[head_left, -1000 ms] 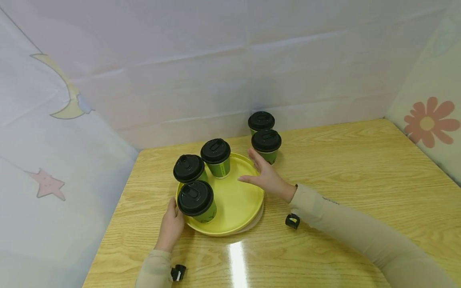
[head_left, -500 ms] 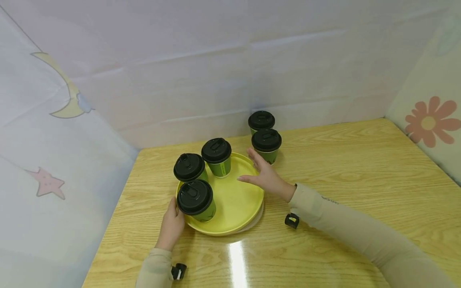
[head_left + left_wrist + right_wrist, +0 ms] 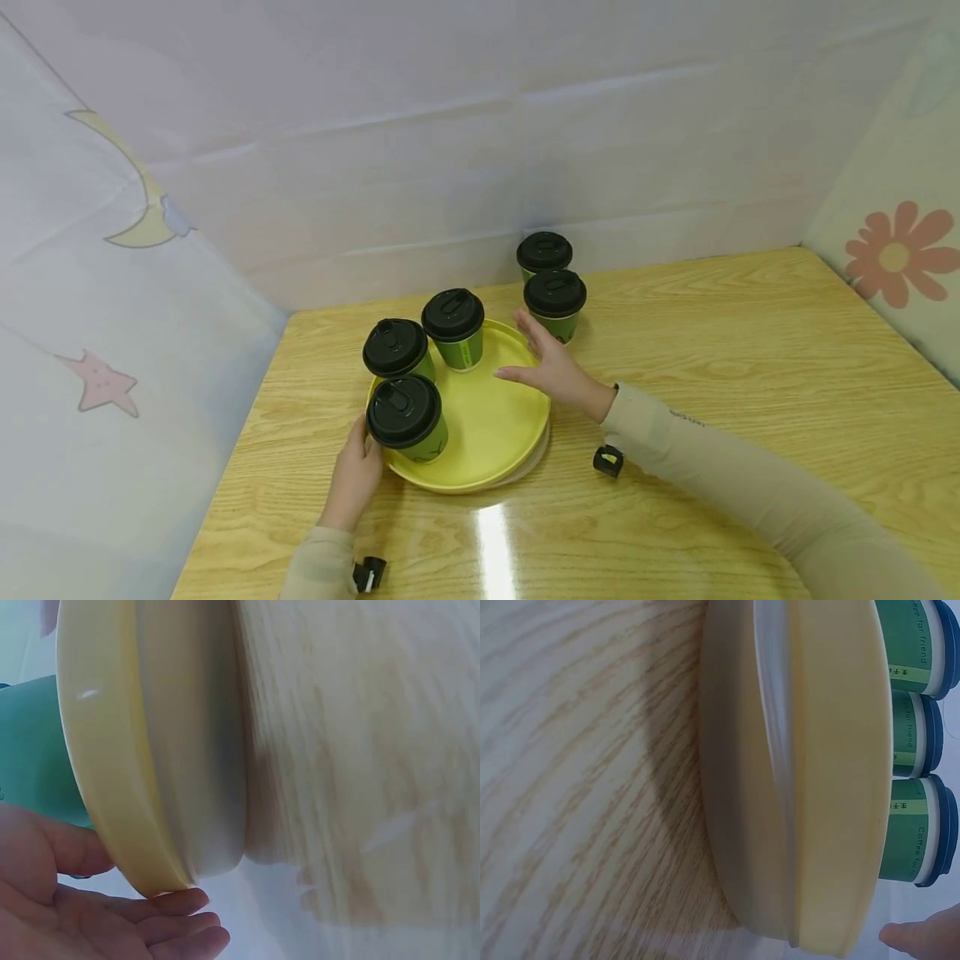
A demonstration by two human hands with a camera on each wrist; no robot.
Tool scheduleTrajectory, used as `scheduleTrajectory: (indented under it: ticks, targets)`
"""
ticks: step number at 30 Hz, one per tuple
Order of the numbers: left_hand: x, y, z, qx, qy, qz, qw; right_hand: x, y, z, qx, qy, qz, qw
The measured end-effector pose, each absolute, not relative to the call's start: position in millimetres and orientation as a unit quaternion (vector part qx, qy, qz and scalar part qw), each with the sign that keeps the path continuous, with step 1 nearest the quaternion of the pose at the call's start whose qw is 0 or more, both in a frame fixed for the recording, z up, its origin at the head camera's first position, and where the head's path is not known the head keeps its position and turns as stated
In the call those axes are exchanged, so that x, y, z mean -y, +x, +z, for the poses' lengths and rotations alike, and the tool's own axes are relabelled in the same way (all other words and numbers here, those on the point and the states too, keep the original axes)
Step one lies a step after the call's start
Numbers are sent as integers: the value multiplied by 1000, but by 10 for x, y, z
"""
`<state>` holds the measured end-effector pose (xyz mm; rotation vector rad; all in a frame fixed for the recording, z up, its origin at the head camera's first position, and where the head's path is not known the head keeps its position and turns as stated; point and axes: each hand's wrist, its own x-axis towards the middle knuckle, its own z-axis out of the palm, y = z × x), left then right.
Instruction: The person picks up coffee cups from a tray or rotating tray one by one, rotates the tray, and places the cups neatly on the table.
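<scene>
A round yellow tray (image 3: pixel 487 425) carries three green paper cups with black lids: a rear cup (image 3: pixel 461 350), a left cup (image 3: pixel 395 347) and a front cup (image 3: pixel 405 410). At the tray's left rim, beside the front cup, my left hand (image 3: pixel 355 473) pinches the edge. The left wrist view has its thumb (image 3: pixel 82 851) on the cup side of the rim and fingertips (image 3: pixel 184 901) under it. My right hand (image 3: pixel 558 375) spreads thumb and fingers apart at the right rim, holding nothing. Only its thumb tip (image 3: pixel 911 935) shows in the right wrist view.
Under the yellow tray sits a pale round base (image 3: pixel 739 787). Two more lidded cups stand on the wooden table (image 3: pixel 720 358) behind the right hand: a nearer cup (image 3: pixel 555 304) and a farther cup (image 3: pixel 543 252) by the back wall cloth (image 3: pixel 420 167).
The tray's cups have shifted slightly clockwise: the rear cup a little right, the front cup a little left. My left hand moves slightly left; the right hand stays still.
</scene>
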<state>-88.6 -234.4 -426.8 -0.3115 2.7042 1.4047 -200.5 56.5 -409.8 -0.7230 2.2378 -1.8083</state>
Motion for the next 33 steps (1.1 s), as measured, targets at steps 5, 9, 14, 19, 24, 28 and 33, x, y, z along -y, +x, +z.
scheduleTrajectory:
  ticks: [5,9,14,19,24,28,33]
  targets:
    - [2320,-891,-4301,-886,-92,455,9,-557,-2009,-4090,-752,-241,-607,91]
    - [2318,-915,-4324,-886,-92,454,-6,-551,-2014,-4091,-752,-243,-606,94]
    - [2337,-934,-4297,-886,-95,454,9,-544,-2020,-4082,-750,-244,-608,92]
    - [2319,-907,-4270,-888,-101,448,20,-550,-2030,-4084,-752,-242,-607,89]
    - [2283,-885,-4275,-889,-98,447,21,-558,-2039,-4080,-753,-240,-606,92]
    - [2270,-887,-4263,-886,-99,453,21,-560,-2045,-4076,-753,-241,-605,96]
    - [2273,-925,-4268,-885,-99,455,17,-557,-2060,-4093,-755,-242,-601,99]
